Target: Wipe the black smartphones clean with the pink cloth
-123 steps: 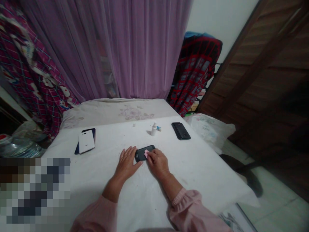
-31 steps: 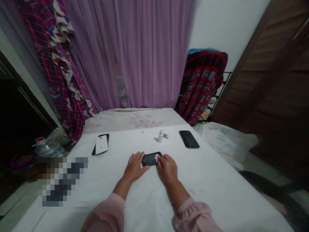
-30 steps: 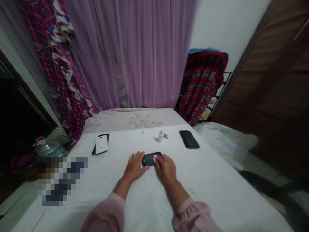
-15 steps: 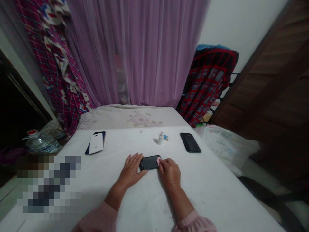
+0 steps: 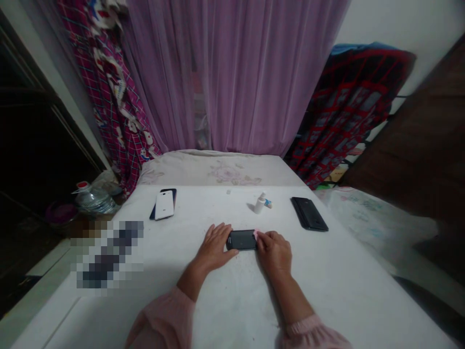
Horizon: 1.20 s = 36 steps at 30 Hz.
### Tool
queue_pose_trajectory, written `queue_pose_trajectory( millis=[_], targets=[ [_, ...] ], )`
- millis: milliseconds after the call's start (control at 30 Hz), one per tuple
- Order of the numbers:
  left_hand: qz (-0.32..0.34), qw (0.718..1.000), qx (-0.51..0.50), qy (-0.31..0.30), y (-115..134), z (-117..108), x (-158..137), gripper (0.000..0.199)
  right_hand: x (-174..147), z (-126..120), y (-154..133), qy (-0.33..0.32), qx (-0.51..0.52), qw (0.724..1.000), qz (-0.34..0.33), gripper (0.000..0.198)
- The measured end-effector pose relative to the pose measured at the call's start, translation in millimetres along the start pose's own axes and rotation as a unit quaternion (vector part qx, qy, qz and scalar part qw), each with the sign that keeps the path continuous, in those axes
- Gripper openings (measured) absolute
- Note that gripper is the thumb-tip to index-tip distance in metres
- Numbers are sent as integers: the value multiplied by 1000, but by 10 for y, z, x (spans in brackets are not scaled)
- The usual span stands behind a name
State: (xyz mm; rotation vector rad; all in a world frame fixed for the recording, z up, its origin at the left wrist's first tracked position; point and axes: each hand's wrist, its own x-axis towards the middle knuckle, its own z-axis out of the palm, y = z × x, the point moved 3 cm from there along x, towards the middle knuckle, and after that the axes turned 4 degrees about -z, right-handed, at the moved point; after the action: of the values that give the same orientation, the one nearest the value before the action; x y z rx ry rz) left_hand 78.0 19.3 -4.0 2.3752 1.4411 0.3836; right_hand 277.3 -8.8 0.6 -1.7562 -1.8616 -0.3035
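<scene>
A white sheet (image 5: 232, 310) is spread flat under both hands, with tiny specks on it near the fingers. Far past the hands, a cloth with pale flowers (image 5: 234, 172) covers the back part. Behind that hangs a long purple curtain (image 5: 254, 72). Beyond the left hand, off the sheet, there is a big clear water jug (image 5: 93, 198) with a red cap. Far out to the right of the right hand is a brown door (image 5: 428, 131), and a red and black blanket (image 5: 348, 111) hangs nearer the curtain.

The black phone (image 5: 240, 240) lies flat on the sheet between the two hands. It is sideways, with round corners and a dark gray screen facing up. The left hand (image 5: 215, 246) holds its left end, fingers at the far edge and thumb at the near edge. The right hand (image 5: 275, 249) pinches a small pink cloth (image 5: 256, 234) at the phone's right end.

Just past the right hand stands a white bottle (image 5: 259, 203). Farther right is a dark stack (image 5: 309, 214), maybe two phones. Past the left hand, a white phone (image 5: 164, 204) lies on a dark blue one.
</scene>
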Motion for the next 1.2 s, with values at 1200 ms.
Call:
queue_pose_trajectory(
  millis=[1200],
  targets=[
    [2,1000,-2,-3,13,-24,2,62,-30,-122,-121,-28,7,999,-32,16]
  ],
)
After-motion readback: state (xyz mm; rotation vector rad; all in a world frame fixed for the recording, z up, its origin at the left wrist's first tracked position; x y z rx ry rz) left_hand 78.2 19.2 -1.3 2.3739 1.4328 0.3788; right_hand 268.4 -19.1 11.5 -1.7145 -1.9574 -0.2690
